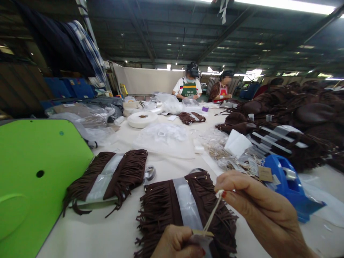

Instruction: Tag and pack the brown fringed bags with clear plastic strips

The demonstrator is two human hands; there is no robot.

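Note:
My left hand (173, 244) pinches a hang tag (202, 233) at the bottom of the view; the tag's lower part looks wrapped in clear plastic. A pale string (212, 217) rises from the tag. Its knotted upper end is held between the thumb and finger of my right hand (264, 211). Under both hands lies a dark brown fringed bag (166, 200) with metal eyelets and a translucent band (186, 200) around it. A second brown fringed bag (129, 168), banded likewise, lies to the left.
At right stand a blue tape dispenser (287, 186), loose hang tags (248, 166) and piled brown bags (301, 111). A green board (40, 161) borders the left. Plastic bags (166, 138) and a white roll (142, 120) lie ahead. Beyond are co-workers (189, 87).

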